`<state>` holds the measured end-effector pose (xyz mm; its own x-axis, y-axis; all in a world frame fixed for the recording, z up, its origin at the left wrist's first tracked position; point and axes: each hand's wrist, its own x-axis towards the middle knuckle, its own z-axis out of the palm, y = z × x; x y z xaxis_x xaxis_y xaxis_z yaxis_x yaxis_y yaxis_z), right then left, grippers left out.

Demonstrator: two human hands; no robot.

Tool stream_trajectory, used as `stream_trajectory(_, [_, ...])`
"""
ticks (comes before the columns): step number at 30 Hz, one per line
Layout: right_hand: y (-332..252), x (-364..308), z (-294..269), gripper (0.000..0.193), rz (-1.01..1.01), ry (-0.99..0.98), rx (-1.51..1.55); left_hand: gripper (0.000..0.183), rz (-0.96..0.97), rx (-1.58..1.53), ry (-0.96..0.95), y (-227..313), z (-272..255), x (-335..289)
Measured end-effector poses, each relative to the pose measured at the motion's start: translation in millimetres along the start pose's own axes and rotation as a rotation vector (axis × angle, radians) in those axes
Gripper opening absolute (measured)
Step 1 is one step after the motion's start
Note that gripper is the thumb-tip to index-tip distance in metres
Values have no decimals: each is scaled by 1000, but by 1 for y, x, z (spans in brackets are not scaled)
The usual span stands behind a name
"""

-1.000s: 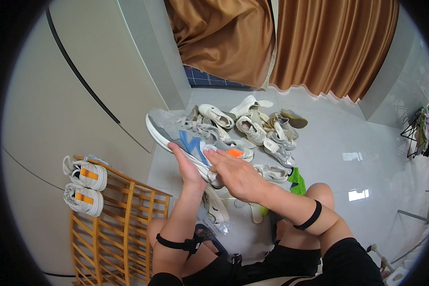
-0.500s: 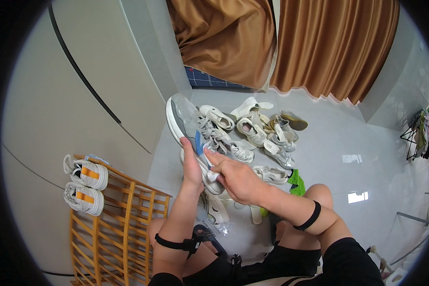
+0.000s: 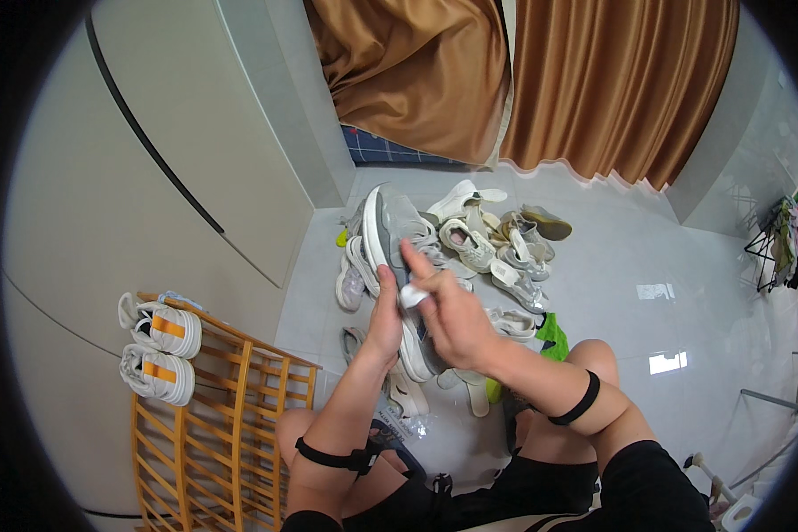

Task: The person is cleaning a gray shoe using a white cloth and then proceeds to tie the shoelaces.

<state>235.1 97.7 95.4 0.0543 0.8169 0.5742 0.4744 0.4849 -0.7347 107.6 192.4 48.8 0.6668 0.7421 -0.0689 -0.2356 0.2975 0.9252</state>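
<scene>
My left hand (image 3: 386, 315) grips a grey and white sneaker (image 3: 375, 222) by its sole edge, holding it up with the toe pointing away from me. Against the shoe's side, my right hand (image 3: 457, 324) is closed on a small white wipe (image 3: 411, 296), with the index finger stretched along the upper. Motion blurs the right fingers a little. The blue patch on the shoe's side is now covered by the hand. Behind and below the sneaker, more pale shoes (image 3: 470, 246) lie in a loose pile on the floor.
A wooden slatted rack (image 3: 241, 372) stands at the left, bearing two white shoes with orange heel stripes (image 3: 170, 330). Near my right knee lies a green cloth (image 3: 552, 339). A clear plastic bag (image 3: 410, 426) is on the floor between my legs. Brown curtains (image 3: 625, 89) hang at the back.
The sneaker has moved right and slightly toward me, and turned more upright. My right hand has shifted with it, its index finger now extended. More shoes show at the sneaker's left.
</scene>
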Motion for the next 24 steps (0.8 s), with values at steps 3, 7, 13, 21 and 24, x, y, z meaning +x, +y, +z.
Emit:
stream_trajectory(3, [2, 9, -29, 27, -60, 234, 20, 91, -98, -94, -96, 18, 16, -4])
stream_trajectory(7, [6, 32, -55, 39, -421, 363, -123, 85, -190, -11, -123, 23, 25, -7])
stream_trajectory(13, [4, 21, -37, 34, -182, 120, -248, 84, -154, -2, -94, 20, 16, -10])
stream_trajectory(21, [8, 22, -45, 27, -296, 67, -393, 77, -177, -122, -135, 26, 2, -9])
stream_trajectory(24, [17, 27, -57, 25, -251, 160, -423, 82, -306, 16, -154, 20, 3, -8])
